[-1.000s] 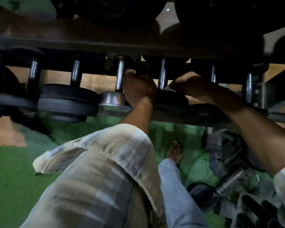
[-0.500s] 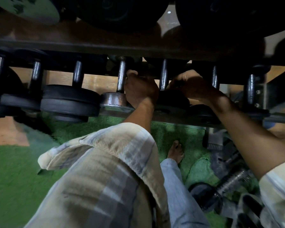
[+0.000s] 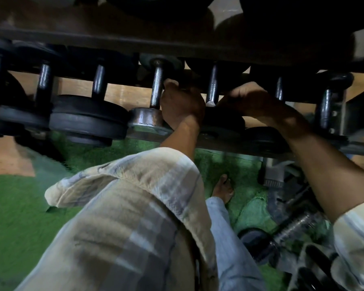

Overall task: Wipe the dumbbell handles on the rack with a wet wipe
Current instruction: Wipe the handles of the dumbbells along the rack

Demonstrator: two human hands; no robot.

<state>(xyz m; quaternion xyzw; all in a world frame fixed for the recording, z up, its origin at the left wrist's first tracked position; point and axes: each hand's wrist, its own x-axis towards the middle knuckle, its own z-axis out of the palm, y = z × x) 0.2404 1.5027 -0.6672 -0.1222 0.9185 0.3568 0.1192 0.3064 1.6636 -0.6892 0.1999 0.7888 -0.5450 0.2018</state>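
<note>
Dumbbell handles are standing in a row along the lower shelf of the rack [image 3: 177,40], and both hands are reaching in among them. The left hand [image 3: 182,106] is sitting just right of the knurled steel handle [image 3: 157,89], its knuckles toward the camera and a finger or thumb touching the bar's side; whether the fingers are curling round anything behind it I cannot tell. The right hand [image 3: 252,99] is lying just right of the next dark handle [image 3: 212,87], fingers bent over toward that bar, but the shadow is hiding whether they are pinching it or a wipe. No wet wipe is showing clearly in either hand.

Below the knurled handle its silver end weight [image 3: 145,120] is resting on the rack's front rail, beside black rubber plates [image 3: 86,120] of the dumbbells to the left. A pale checked sleeve [image 3: 135,206] is filling the foreground. Green turf [image 3: 15,217] is covering the floor, a bare foot [image 3: 224,187] is standing on it, and loose dumbbells [image 3: 292,227] are lying at lower right.
</note>
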